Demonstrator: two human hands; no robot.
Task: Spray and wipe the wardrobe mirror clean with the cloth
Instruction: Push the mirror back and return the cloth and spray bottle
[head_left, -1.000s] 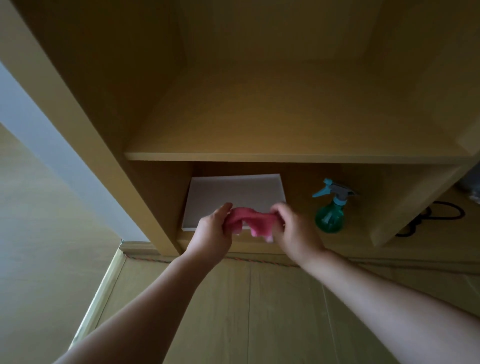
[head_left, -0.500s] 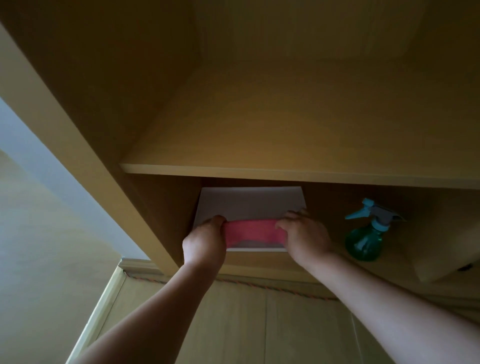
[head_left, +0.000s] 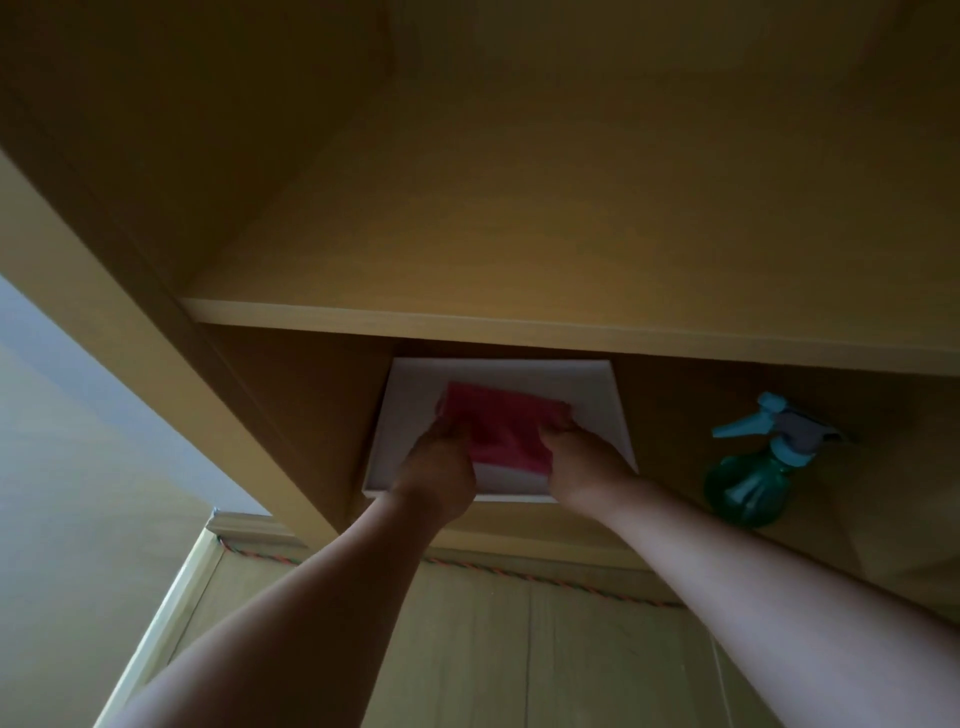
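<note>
A pink cloth (head_left: 501, 426) lies spread on the white rectangular mirror (head_left: 415, 395) that rests flat in the lower compartment of the wooden wardrobe (head_left: 467, 208). My left hand (head_left: 439, 467) grips the cloth's left edge and my right hand (head_left: 584, 457) grips its right edge, both reaching under the shelf (head_left: 571, 327). My fingertips are hidden in the cloth. A green spray bottle (head_left: 748, 480) with a light blue trigger head stands to the right of the mirror, apart from both hands.
The shelf board hangs low over the mirror and limits room above it. The wardrobe's left side panel (head_left: 249, 384) stands close to the mirror's left edge. Wooden floor (head_left: 493, 649) lies below, with a pale wall (head_left: 78, 441) at left.
Both hands carried the bunched cloth forward into the compartment and spread it flat onto the mirror. The camera moved closer and tilted; the bottle stayed in place.
</note>
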